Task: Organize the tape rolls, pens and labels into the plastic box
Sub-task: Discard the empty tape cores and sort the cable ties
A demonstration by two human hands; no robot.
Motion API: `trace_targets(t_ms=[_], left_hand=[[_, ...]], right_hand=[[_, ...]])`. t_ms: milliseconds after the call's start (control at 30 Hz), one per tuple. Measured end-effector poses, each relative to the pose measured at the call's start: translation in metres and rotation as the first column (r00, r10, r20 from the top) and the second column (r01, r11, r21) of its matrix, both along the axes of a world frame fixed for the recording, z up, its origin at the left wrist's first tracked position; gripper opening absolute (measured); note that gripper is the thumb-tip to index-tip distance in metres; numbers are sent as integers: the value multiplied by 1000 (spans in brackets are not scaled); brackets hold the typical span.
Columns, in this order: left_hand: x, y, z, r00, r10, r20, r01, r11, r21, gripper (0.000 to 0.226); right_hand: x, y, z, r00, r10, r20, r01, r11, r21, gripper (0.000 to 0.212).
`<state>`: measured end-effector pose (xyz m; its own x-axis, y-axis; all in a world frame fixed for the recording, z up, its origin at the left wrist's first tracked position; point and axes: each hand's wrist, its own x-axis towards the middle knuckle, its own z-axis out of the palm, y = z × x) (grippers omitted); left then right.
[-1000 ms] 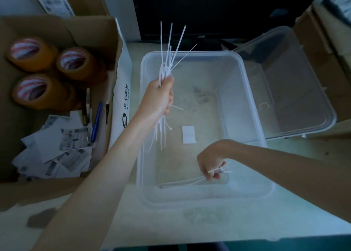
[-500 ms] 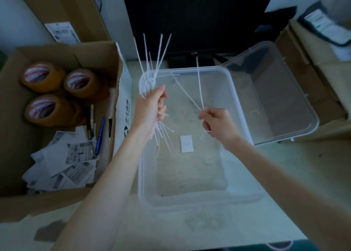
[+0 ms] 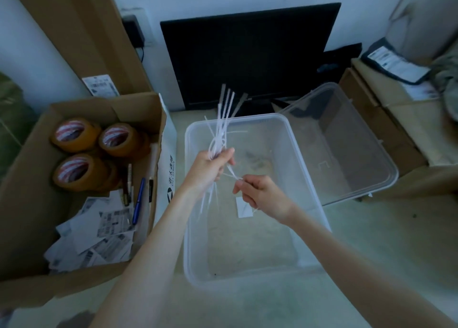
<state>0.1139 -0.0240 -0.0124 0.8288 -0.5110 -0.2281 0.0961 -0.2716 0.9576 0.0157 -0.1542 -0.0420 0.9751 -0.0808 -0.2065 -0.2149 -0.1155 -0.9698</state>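
the clear plastic box [image 3: 195, 228] sits open on the pale table [image 3: 371, 241], directly beneath both hands, with only a small white label [image 3: 241, 207] lying on its floor just under the right hand [image 3: 260, 195]. the left hand [image 3: 210, 165] is clenched around a bundle of white cable ties [image 3: 221, 129], whose tips fan up and away from the fist while the tails hang below it into the box. the right hand, just beside the left, pinches a single cable tie [image 3: 231, 175] between thumb and fingers, its end reaching toward the bundle. out past the left forearm, an open cardboard box [image 3: 32, 203] holds three brown tape rolls [image 3: 74, 130], a few pens [image 3: 138, 201] and a heap of printed labels [image 3: 99, 238]. beyond the right hand the box's clear lid [image 3: 347, 139] leans against cardboard cartons [image 3: 386, 134], and a black monitor [image 3: 247, 54] stands against the wall beyond both hands.
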Motion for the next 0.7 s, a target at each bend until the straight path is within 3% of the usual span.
trace_targets(t_ms=[100, 200, 333, 400, 600, 700], left_hand=[[1, -2, -3, 999, 43, 2, -43, 998, 45, 44], [1, -4, -2, 994, 112, -16, -111, 993, 48, 45], [8, 0, 0, 935, 195, -295, -289, 902, -320, 44], [9, 2, -1, 927, 184, -327, -311, 864, -396, 45], [8, 2, -6, 973, 194, -127, -226, 918, -325, 45], [8, 2, -10, 986, 163, -46, -169, 954, -249, 46]], right_hand=[[-1, -3, 1, 1000, 19, -4, -19, 998, -57, 21], [0, -8, 1, 995, 82, -51, -93, 959, -269, 29], [2, -14, 10, 983, 152, -101, -182, 855, -485, 29], [2, -17, 21, 982, 170, -83, -188, 826, -532, 25], [8, -18, 47, 946, 318, -63, -260, 629, -733, 26], [8, -17, 44, 941, 338, -13, -227, 604, -764, 31]])
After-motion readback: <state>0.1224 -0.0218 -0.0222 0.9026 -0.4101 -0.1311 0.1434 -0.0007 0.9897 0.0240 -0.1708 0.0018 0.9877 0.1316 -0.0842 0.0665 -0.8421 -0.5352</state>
